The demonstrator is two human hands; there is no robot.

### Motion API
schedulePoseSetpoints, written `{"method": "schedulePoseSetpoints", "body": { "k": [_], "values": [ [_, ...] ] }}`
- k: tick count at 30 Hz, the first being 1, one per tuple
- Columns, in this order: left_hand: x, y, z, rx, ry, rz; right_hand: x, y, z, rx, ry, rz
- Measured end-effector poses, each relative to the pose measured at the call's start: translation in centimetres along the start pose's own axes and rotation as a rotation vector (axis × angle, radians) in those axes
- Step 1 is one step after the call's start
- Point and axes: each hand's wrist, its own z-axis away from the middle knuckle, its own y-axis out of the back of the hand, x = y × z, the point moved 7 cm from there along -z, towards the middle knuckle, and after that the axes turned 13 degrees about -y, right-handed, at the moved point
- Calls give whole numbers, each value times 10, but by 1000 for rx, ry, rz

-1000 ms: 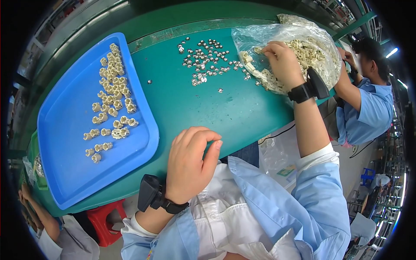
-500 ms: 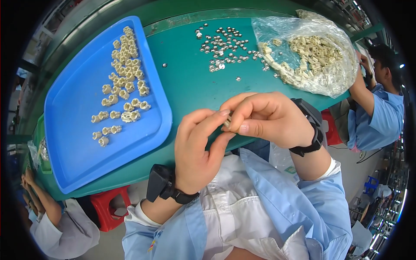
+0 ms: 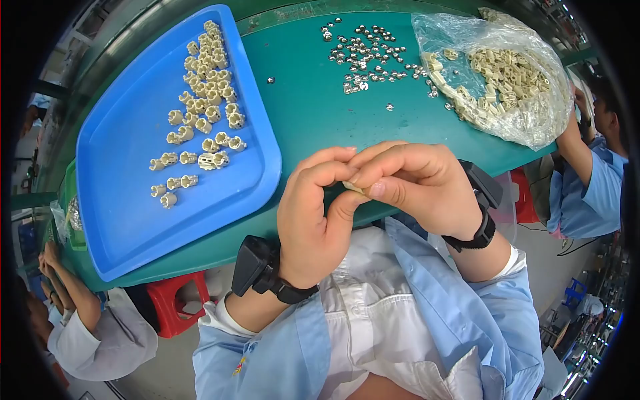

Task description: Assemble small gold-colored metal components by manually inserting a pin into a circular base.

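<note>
Both of my hands meet in front of my chest, above the near edge of the green table. My left hand (image 3: pixel 315 208) pinches a small beige plastic part (image 3: pixel 354 188) between thumb and fingers. From the other side, my right hand (image 3: pixel 427 188) grips the same part with thumb and forefinger. Most of the part is hidden behind the fingertips, so whether a metal piece is with it cannot be made out. Left of my hands is a blue tray (image 3: pixel 127 207) holding many beige ring-shaped plastic parts (image 3: pixel 215 97), some standing in short rows.
Small shiny metal pieces (image 3: pixel 373 60) lie scattered on the green table (image 3: pixel 320 120). An open clear plastic bag (image 3: pixel 533 130) of loose beige parts (image 3: pixel 503 77) rests at the far right. People sit at both sides. Red stools (image 3: pixel 175 308) stand below the table.
The head view has shifted, so tray, bag and metal pieces appear higher and farther right. My fingertips have closed further over the beige part, and its slotted side no longer shows.
</note>
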Motion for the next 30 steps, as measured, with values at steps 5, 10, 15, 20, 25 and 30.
{"method": "schedulePoseSetpoints", "body": {
  "k": [5,10,15,20,25,30],
  "values": [
    [-6,1,9,33,145,143,-9,3,7,165,216,388],
    [-11,3,6,116,284,406,-21,2,11,219,299,543],
    [-14,0,6,65,358,545,-10,5,5,191,129,103],
    [-15,0,5,14,293,484,-1,2,-3,118,-57,91],
    [-9,-2,4,42,258,531,4,0,-7,54,-95,-69],
    [-9,-3,6,-2,267,637,2,-1,-6,3,-92,-31]
  ]
}}
